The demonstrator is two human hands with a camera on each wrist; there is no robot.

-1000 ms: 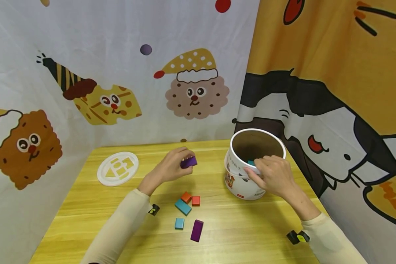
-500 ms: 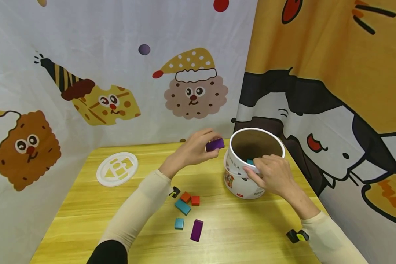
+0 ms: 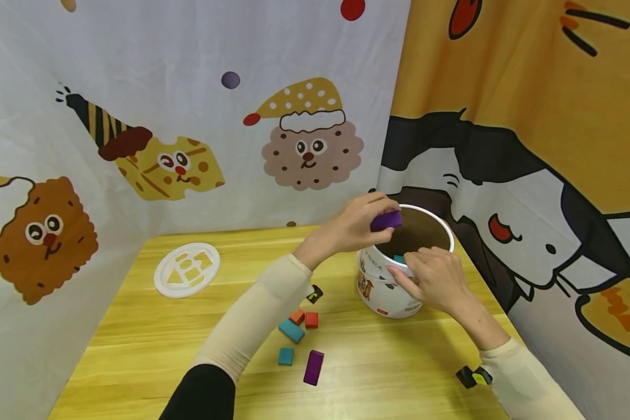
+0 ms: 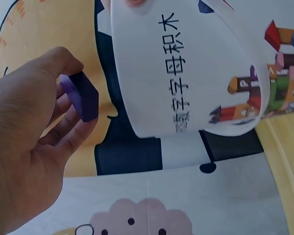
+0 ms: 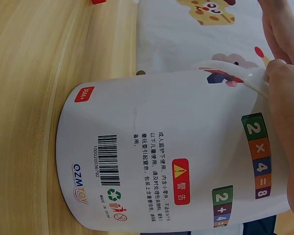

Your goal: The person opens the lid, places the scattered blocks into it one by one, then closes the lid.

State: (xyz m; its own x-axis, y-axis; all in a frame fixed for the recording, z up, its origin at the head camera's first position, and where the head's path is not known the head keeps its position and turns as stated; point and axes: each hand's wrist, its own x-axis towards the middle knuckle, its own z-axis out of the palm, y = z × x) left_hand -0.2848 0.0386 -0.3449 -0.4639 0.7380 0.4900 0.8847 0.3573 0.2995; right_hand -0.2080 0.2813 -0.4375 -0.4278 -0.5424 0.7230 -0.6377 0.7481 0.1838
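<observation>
A purple block is pinched between the thumb and fingers of my left hand, above the left rim of a white bucket. In the left wrist view the same block shows angled faces, and the bucket's printed wall is right beside it. My right hand grips the bucket's near rim, thumb outside and fingers curled over the edge. A bit of teal block shows inside the bucket by those fingers; the bucket's bottom is hidden. The right wrist view shows the bucket's labelled side.
Loose blocks lie mid-table: an orange one, a red one, a long teal one, a small teal one and a purple one. At the back left lies a white disc with cut-out shapes. A printed curtain hangs behind.
My left hand has carried the purple block rightward and up, from over the table to over the bucket's rim. The right hand and the bucket have stayed in place.
</observation>
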